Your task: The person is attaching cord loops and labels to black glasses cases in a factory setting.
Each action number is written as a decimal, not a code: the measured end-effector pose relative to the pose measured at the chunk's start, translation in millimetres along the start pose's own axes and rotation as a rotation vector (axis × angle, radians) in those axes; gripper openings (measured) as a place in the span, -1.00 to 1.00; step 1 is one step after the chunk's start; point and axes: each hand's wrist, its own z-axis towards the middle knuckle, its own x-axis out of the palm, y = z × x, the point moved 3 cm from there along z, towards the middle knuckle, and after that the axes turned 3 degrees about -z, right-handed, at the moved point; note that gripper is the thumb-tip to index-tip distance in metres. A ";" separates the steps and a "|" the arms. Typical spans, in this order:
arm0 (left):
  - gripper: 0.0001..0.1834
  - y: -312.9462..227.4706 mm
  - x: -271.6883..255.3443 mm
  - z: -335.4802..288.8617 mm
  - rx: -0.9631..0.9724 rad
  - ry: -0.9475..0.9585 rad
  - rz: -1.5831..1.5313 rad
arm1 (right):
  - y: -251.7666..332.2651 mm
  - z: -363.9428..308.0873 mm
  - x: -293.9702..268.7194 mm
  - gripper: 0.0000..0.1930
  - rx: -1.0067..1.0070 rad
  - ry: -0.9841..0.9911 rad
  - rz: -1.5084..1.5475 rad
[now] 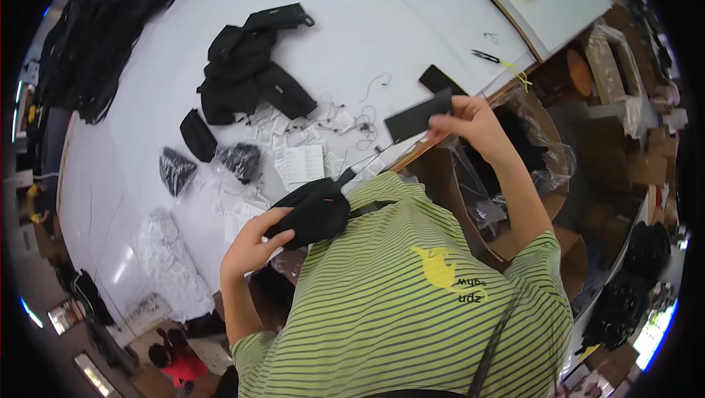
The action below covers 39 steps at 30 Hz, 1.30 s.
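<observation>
My left hand [253, 245] grips a black fabric pouch [314, 216] by its left end, thumb and fingers closed on the cloth, close to my body at the table edge. A short black strap sticks up from the pouch's far side. My right hand [470, 128] pinches a flat black rectangular card [411, 119] by its right end, above the table's edge. A thin cord with a small dark piece [379, 150] runs between pouch and card; where it joins each is hard to see. Just beyond the card lies another flat black piece [440, 80].
Black pouches [253, 67] lie heaped on the white table, with white paper tags [302, 164] and loose cords nearer me. Plastic-wrapped black bundles [176, 169] and clear bags [169, 262] lie left. Thread snips [485, 56] rest right; a plastic-lined carton [547, 134] stands beside the table.
</observation>
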 end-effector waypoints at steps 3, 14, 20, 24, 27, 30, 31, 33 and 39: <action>-0.64 -13.1 16.6 10.7 0.088 0.020 -0.058 | -58.5 36.4 26.7 -0.83 0.037 -0.241 0.968; -0.76 -17.3 13.3 11.1 0.077 0.000 0.007 | -67.1 68.0 90.1 -0.75 -0.030 -0.657 0.378; -0.77 -25.2 30.6 41.8 0.176 -0.139 0.240 | -15.7 52.4 87.3 -0.82 -0.227 -0.181 -0.297; -0.78 -33.4 37.0 66.5 0.444 -0.306 0.364 | -18.0 40.2 101.9 -0.74 -0.119 0.117 -0.799; -0.81 -18.8 42.7 83.2 0.476 0.010 0.362 | -41.9 30.6 104.4 -0.63 -0.040 0.478 -1.069; -0.83 6.2 27.5 109.7 0.272 0.181 0.175 | -46.7 28.6 95.1 -0.68 -0.007 0.373 -0.812; -0.81 20.8 20.3 123.6 0.133 0.306 0.002 | -43.0 29.5 94.2 -0.69 -0.024 0.408 -0.856; -0.76 54.4 -5.2 159.4 0.125 -0.005 -0.395 | -43.0 33.1 92.2 -0.69 -0.044 0.440 -0.898; -0.71 176.2 -46.7 211.7 0.023 -1.013 0.642 | -44.1 41.0 94.9 -0.73 -0.104 0.514 -0.924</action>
